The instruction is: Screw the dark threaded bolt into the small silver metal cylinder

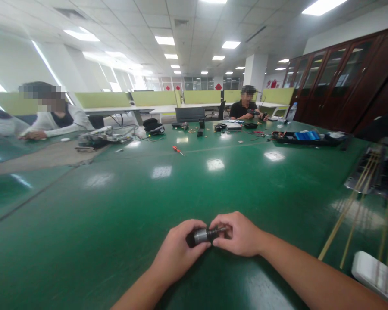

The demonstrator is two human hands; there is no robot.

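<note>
A black cylindrical tool with a silver collar point(200, 235) lies level between my hands, just over the green table point(132, 193). My left hand point(178, 243) wraps round its thicker body, thumb along the near side. At the other end, the fingers of my right hand point(241, 236) close round a thin dark shaft that comes out of the tool's narrow black front. Much of the body is covered by my left palm, so its exact kind cannot be made out. Both forearms reach in from the bottom edge.
A red-handled screwdriver point(177, 150) lies farther off. Long thin yellowish sticks point(352, 211) and a white object point(375, 275) are at right. Black tray with blue packets point(305, 137), water bottle point(292, 113) and cable pile point(105, 137) line the far side. Two people sit across.
</note>
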